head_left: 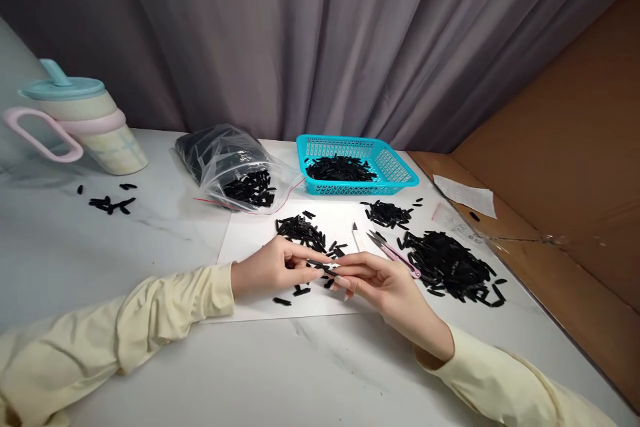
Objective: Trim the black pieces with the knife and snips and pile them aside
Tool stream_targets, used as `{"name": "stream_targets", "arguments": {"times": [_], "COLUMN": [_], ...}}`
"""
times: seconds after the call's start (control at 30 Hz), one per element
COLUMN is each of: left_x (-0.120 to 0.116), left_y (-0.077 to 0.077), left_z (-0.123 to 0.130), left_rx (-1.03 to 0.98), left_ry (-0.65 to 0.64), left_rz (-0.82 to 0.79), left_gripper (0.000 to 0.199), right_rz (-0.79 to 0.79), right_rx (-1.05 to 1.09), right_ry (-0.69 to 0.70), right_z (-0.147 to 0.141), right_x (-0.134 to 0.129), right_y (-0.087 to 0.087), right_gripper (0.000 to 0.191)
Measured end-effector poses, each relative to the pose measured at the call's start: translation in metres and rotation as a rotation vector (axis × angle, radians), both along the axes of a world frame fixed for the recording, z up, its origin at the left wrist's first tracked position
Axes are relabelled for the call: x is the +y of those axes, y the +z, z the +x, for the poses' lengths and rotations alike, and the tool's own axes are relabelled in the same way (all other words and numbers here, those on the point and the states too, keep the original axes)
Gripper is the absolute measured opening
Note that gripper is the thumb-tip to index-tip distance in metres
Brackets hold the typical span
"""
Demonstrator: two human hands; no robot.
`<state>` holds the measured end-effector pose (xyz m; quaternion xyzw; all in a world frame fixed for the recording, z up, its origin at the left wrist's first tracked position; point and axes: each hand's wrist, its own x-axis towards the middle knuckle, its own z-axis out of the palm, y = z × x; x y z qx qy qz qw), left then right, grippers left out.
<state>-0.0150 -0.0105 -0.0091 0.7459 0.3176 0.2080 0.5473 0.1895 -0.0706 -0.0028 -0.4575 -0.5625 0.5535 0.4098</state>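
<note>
Over a white sheet of paper (245, 233) my two hands meet at the fingertips. My left hand (273, 267) pinches a slim black piece (323, 268) between thumb and fingers. From the other side, my right hand (387, 283) has its thumb and fingertips closed on the same black piece. Fingers partly hide it, so its exact kind cannot be told. Just beyond the left fingers lies a pile of similar black pieces (301, 230). Close to the right hand rest a white pointed cutter (359, 239) and pink-handled thread snips (397, 257).
A blue basket (360, 189) holds black pieces, beside a clear zip bag (215, 153) of more. A large black pile (450, 267) and a smaller one (390, 213) lie right. A tumbler (103, 123) stands back left. Cardboard (560, 173) borders the right side.
</note>
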Motion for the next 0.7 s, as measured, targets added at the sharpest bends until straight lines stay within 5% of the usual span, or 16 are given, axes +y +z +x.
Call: {"name": "stream_targets", "arguments": {"times": [0.7], "left_x": [-0.0014], "left_y": [-0.0056], "left_z": [0.0005], "left_rx": [0.019], "left_ry": [-0.023], "left_rz": [0.22], "left_gripper": [0.036], "right_rz": [0.201], "right_rx": [-0.135], "right_ry": [-0.015], "right_z": [-0.0016], "right_x": [-0.0029], "right_y": [-0.0034], "right_gripper": [0.019]}}
